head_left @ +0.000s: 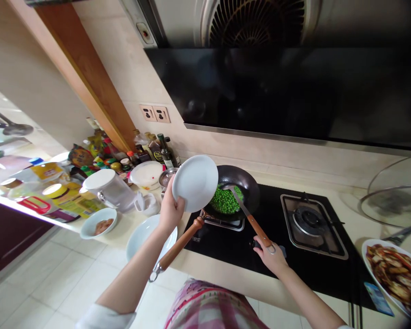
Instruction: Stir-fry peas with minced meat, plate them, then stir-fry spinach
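Note:
My left hand (pixel 173 208) grips a small white dish (pixel 196 183) by its edge, tilted beside the wok. Bright green peas (pixel 226 201) fill the bottom of the dark wok (pixel 248 180), whose wooden handle (pixel 180 244) points toward me. A spatula (pixel 251 221) rests with its blade in the peas. Its wooden grip passes over my right hand (pixel 272 258), which is low at the hob's front edge. The fingers there are closed at a dark stove knob (pixel 252 244), partly hidden by the hand.
To the left are a pale blue bowl (pixel 144 237), a smaller bowl with meat (pixel 102 226), a jug (pixel 111 189) and several bottles (pixel 164 151). On the right stand a bare burner (pixel 308 220), a plate of cooked food (pixel 395 274) and a glass lid (pixel 393 205). A range hood (pixel 277 91) hangs above.

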The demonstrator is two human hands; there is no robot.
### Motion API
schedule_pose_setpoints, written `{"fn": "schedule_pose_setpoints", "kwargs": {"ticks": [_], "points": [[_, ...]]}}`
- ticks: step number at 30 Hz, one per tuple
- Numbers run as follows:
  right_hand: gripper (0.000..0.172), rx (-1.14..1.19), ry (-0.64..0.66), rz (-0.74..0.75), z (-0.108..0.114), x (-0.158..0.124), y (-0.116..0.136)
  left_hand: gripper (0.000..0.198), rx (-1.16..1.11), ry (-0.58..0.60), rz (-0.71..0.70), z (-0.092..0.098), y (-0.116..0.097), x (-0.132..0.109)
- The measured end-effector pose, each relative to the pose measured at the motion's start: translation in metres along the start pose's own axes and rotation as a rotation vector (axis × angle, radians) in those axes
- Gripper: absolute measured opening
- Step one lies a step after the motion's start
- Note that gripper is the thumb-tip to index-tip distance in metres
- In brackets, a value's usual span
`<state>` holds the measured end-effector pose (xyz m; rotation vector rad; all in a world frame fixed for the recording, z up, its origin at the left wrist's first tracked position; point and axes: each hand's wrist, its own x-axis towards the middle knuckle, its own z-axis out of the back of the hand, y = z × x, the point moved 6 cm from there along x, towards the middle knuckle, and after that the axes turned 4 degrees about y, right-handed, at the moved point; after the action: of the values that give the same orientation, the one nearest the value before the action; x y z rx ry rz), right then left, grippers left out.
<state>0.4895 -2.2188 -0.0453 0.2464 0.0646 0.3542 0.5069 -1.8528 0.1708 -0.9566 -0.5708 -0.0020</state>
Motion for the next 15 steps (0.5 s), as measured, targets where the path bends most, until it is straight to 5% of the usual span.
{"fn": "schedule_pose_setpoints", "kwargs": {"ticks": [4, 7, 11, 15], "points": [[0.055, 0.106, -0.024, 0.028, 0.042, -0.002, -0.017, 0.077, -0.362, -0.101, 0.407, -0.005, 0.024, -0.006], [0.067, 0.080, -0.089, 0.258, 0.086, 0.004, 0.004, 0.067, -0.771, -0.132, 0.740, -0.017, 0.043, -0.018], [0.038, -0.205, -0.102, 0.613, 0.125, 0.023, 0.059, 0.055, -0.934, -0.111, 0.838, -0.012, 0.050, -0.031], [0.026, -0.084, -0.134, 0.605, 0.181, 0.026, 0.069, 0.050, -1.028, -0.147, 0.856, 0.013, 0.053, -0.057]]}}
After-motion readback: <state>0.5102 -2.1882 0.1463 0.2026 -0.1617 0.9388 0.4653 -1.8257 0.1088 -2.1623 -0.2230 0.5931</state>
